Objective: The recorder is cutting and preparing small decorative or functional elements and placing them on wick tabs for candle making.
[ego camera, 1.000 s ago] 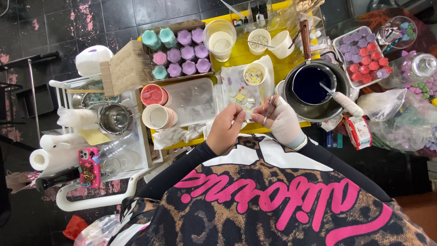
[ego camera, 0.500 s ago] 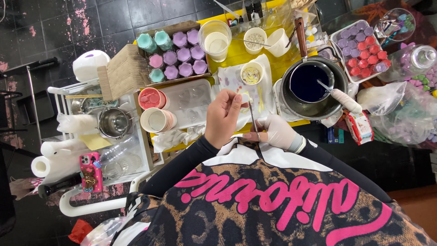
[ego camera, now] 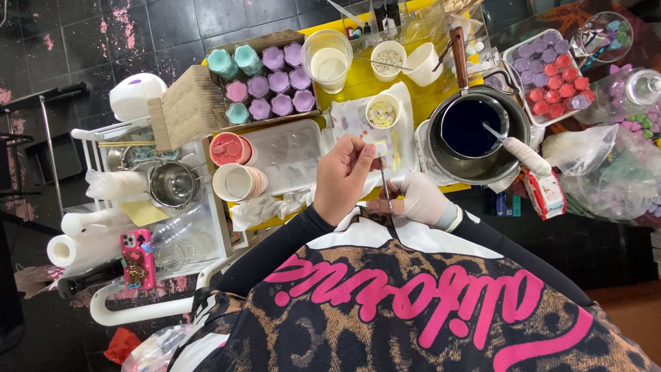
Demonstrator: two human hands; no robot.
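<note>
At the counter's (ego camera: 358,86) near edge, the bare left hand (ego camera: 344,180) pinched the top of a thin, pale wick (ego camera: 387,189), while the gloved right hand (ego camera: 416,200) closed its grip on the lower end. The wick stood nearly upright between both hands, straight and stiff-looking. A loose pinch could let it slip, and the pot (ego camera: 475,134) of dark liquid at two o'clock sat near enough to be knocked.

The person wears a leopard-print garment in brown, tan and black, crossed by large pink script lettering, with a white panel at the chest. Long black sleeves reach the wrists. The right hand (ego camera: 421,200) is in a thin white glove; the left hand (ego camera: 342,178) is bare.
</note>
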